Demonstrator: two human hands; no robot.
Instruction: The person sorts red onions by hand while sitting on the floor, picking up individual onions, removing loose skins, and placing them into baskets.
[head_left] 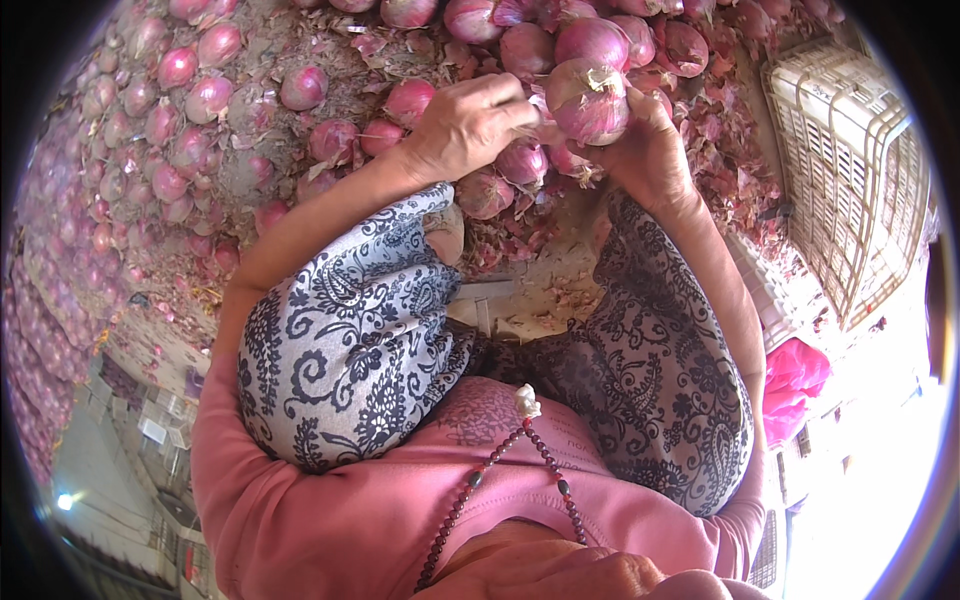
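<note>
Both hands up front: left hand (465, 125) pinching loose skin, right hand (645, 150) cupping 1 red onion (588, 100) above the onion heap (180, 130). Right fingers mostly hidden behind it. 1 pale crate (850, 170), cut off at right.

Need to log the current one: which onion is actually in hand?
The large red onion lifted between the left hand and right hand; the rest lie loose on the ground.

The held onion (588, 100) has dry, papery, matt purple skin. The crate (850, 170) is pale, matt moulded plastic lattice. The trousers (350, 330) are soft printed cloth. Ground (520, 290): rough, dusty.
</note>
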